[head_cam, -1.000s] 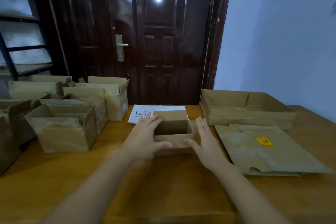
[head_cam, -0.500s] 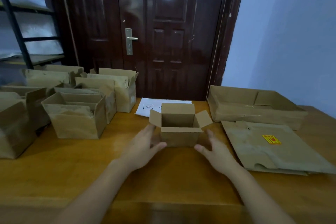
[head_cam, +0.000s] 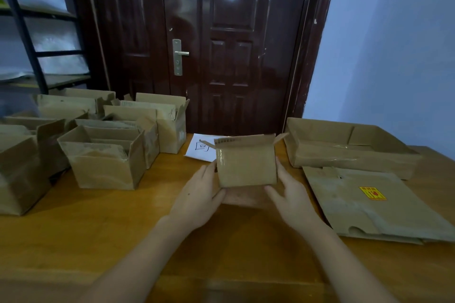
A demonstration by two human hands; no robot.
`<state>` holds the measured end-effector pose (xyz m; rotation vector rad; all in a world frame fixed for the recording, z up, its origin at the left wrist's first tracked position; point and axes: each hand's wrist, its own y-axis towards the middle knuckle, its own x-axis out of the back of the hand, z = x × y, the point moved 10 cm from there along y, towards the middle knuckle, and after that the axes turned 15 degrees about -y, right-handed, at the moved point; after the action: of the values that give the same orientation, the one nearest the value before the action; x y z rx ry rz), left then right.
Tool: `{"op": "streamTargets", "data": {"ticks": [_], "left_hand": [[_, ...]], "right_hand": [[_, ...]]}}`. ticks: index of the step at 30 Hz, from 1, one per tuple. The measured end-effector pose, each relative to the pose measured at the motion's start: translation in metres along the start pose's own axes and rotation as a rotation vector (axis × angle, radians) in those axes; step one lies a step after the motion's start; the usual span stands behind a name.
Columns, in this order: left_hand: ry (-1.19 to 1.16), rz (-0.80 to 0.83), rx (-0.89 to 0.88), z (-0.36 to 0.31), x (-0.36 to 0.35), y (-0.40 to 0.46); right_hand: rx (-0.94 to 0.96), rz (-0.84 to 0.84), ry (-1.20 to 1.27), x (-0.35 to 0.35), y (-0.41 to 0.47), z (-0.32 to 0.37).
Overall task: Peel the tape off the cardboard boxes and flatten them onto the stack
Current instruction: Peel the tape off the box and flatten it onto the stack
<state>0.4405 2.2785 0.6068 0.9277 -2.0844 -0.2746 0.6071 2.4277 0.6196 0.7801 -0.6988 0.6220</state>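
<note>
A small brown cardboard box (head_cam: 246,165) is held between both hands at the middle of the wooden table (head_cam: 110,224), tipped so a flat taped face looks at me and its flaps point away. My left hand (head_cam: 197,197) grips its left side and lower corner. My right hand (head_cam: 290,197) grips its right side. A stack of flattened cardboard (head_cam: 364,204) with a yellow and red sticker (head_cam: 372,193) lies to the right.
Several open cardboard boxes (head_cam: 105,157) crowd the table's left side. A wide shallow box (head_cam: 344,147) stands at the back right. A white sheet of paper (head_cam: 200,147) lies behind the held box. A dark door (head_cam: 221,44) and a metal shelf (head_cam: 32,32) stand beyond.
Both hands closed on the small box, which stood upright with its opening up, and lifted and tipped it away from me so a flat face now shows.
</note>
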Motion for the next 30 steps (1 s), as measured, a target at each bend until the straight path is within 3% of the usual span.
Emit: {"op": "streamTargets", "data": {"ticks": [7,14,20,30], "left_hand": [[-0.236,0.019,0.021,-0.027,0.010,-0.003],[-0.193,-0.044,-0.114,-0.046,0.030,-0.008],[-0.163,-0.041,-0.042,-0.042,0.033,-0.008],[0.178,0.074,0.017,-0.018,0.011,-0.012]], "right_hand": [[-0.063,-0.093,0.113,0.019,0.001,0.020],[-0.059,-0.222,0.072,0.045,0.004,0.033],[0.054,-0.070,0.100,0.034,0.004,0.047],[-0.032,0.121,0.044,-0.009,-0.003,0.017]]}}
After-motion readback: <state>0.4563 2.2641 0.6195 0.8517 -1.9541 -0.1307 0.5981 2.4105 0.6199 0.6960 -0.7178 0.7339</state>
